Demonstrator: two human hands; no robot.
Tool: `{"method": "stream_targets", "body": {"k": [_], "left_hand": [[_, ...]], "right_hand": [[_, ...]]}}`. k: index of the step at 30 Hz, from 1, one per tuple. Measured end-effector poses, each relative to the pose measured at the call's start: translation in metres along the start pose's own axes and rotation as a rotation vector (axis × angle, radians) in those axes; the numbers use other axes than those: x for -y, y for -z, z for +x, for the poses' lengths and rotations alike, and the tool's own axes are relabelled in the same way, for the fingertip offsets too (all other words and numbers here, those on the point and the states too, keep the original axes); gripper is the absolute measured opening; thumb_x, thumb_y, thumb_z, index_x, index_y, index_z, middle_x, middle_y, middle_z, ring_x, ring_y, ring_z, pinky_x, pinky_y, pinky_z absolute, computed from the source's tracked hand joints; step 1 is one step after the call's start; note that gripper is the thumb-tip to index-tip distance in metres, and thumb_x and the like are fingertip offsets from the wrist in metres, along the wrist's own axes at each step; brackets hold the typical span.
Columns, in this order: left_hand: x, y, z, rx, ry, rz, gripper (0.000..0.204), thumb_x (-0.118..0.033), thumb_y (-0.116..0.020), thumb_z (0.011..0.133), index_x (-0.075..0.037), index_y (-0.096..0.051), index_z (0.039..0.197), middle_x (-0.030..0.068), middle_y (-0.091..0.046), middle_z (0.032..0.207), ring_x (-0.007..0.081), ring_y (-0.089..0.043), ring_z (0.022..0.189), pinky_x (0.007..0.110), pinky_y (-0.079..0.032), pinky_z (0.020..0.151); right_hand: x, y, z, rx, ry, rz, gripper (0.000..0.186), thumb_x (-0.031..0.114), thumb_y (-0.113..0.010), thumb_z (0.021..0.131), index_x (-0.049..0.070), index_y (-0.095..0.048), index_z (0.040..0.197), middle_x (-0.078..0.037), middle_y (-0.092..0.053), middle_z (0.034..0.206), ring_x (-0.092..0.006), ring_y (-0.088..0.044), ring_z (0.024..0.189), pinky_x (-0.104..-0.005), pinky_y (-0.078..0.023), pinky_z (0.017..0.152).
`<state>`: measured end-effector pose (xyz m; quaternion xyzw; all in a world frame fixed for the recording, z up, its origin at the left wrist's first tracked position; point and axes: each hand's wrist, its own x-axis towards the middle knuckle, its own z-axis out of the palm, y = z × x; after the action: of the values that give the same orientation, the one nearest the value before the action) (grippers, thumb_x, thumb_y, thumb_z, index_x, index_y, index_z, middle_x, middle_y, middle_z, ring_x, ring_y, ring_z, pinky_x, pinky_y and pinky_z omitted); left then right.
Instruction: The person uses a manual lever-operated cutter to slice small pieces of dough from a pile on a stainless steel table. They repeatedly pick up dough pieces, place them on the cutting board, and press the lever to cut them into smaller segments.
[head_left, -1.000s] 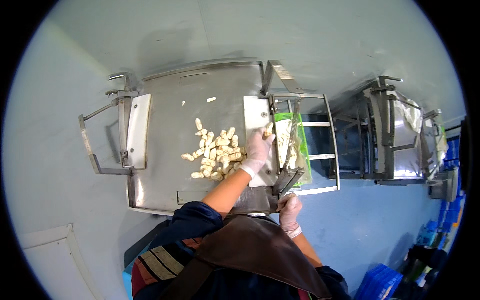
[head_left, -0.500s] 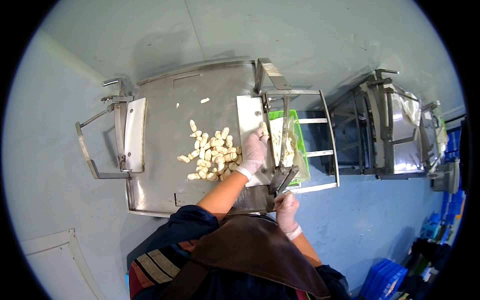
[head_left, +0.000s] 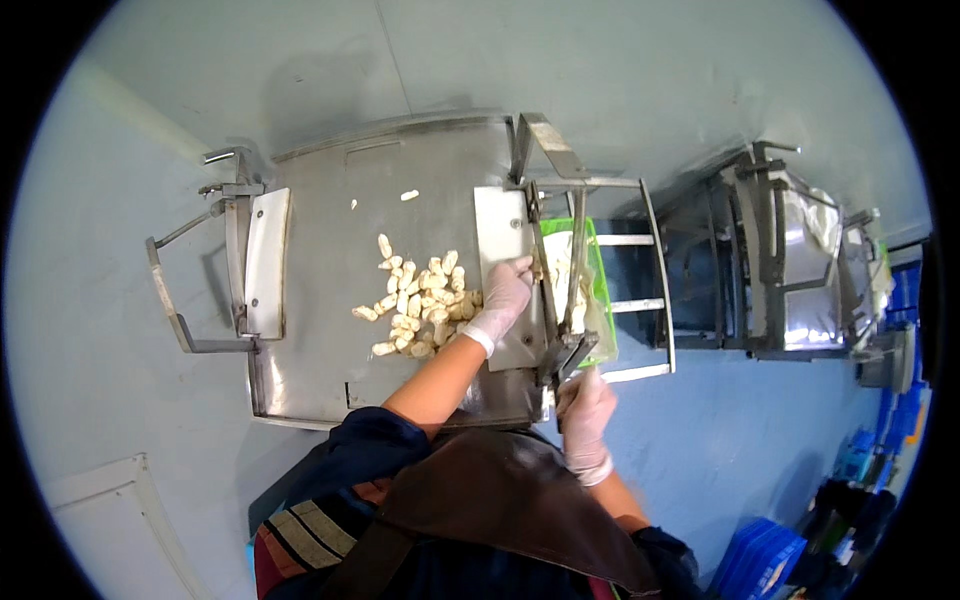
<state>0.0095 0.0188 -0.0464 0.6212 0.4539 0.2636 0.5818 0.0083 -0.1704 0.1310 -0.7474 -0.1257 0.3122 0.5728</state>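
Observation:
My gloved left hand (head_left: 508,292) reaches over the white cutting board (head_left: 503,230) fixed at the right side of the steel table. Its fingers are pinched at the board's right edge, beside the metal blade frame (head_left: 547,300), on a pale stubby piece that they mostly hide. Below the frame, my gloved right hand (head_left: 588,408) is closed around the end of the frame's handle. Left of the board lies a pile of pale, knobby mushroom-like pieces (head_left: 408,322). Beyond the blade, a green basket (head_left: 603,300) with a clear plastic liner holds pale cut pieces.
Two small white scraps lie farther back on the steel table (head_left: 330,240). Another white board (head_left: 267,265) with a metal lever frame is mounted at the table's left side. A ladder-like metal rack (head_left: 640,305) extends right under the basket. Similar equipment (head_left: 800,260) stands at far right, with blue crates (head_left: 762,560) lower right.
My right hand has shifted slightly right and up with the handle. My left fingers stay at the board's edge, and the piece that showed beyond them is now mostly out of sight.

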Motion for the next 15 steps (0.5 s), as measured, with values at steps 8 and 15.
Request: {"method": "stream_targets", "body": {"k": [8, 15], "left_hand": [[-0.037, 0.013, -0.022, -0.072, -0.073, 0.287, 0.018, -0.005, -0.054, 0.079, 0.002, -0.061, 0.094, 0.0180, -0.062, 0.087, 0.0229, -0.060, 0.080, 0.027, -0.046, 0.071], [-0.037, 0.010, -0.021, -0.114, -0.182, 0.234, 0.017, -0.007, -0.057, 0.077, 0.001, -0.063, 0.091, 0.0165, -0.063, 0.081, 0.0227, -0.062, 0.072, 0.027, -0.047, 0.067]], "right_hand": [[0.030, -0.001, -0.002, 0.033, -0.011, 0.017, 0.046, 0.037, -0.040, 0.088, 0.002, -0.049, 0.059, -0.003, -0.045, 0.047, -0.0089, -0.041, 0.038, -0.0230, -0.034, 0.038], [-0.021, -0.003, -0.001, -0.020, 0.114, -0.047, 0.058, 0.046, -0.033, 0.089, 0.003, -0.047, 0.052, -0.002, -0.041, 0.042, -0.0092, -0.038, 0.036, -0.0227, -0.029, 0.036]]}}
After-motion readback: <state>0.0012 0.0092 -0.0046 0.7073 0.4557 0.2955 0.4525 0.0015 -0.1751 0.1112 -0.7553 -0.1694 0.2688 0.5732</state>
